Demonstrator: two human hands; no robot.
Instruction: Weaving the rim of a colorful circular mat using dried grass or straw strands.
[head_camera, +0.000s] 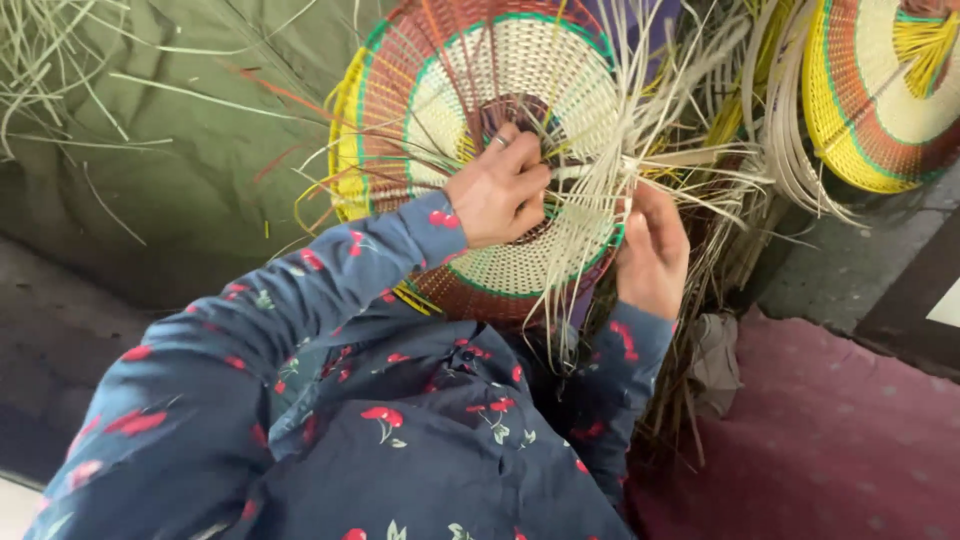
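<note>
While we look down past our blue cherry-print sleeves (300, 330), the scene reads like this:

Basket: a round woven disc (480, 150) stands tilted on edge in front of us, with rings of cream, green, red-brown and yellow; its dark centre sits just above our left knuckles.

Strands: loose pale strips (640, 170) fan out from the disc's right half, crossing each other and hanging down past its lower rim.

Left hand: our left hand (500, 190) lies against the disc's face near the centre, fingers curled in and pinched on a few strands; a ring shows on one finger.

Right hand: our right hand (655, 250) is at the disc's right edge, back towards us, fingers bent into the strips. We cannot tell how tightly it closes, though it seems to have hold of a bunch of them.

Hands together: they are near each other, with strands running between them.

Second basket: another woven piece (880, 90) in yellow, orange and green sits at the upper right, well apart from our hands, with thick cream canes (790, 130) curving beside it.

Floor: a green cloth (170, 160) with stray fibres lies at left; a pink mat (830, 440) at lower right.
</note>
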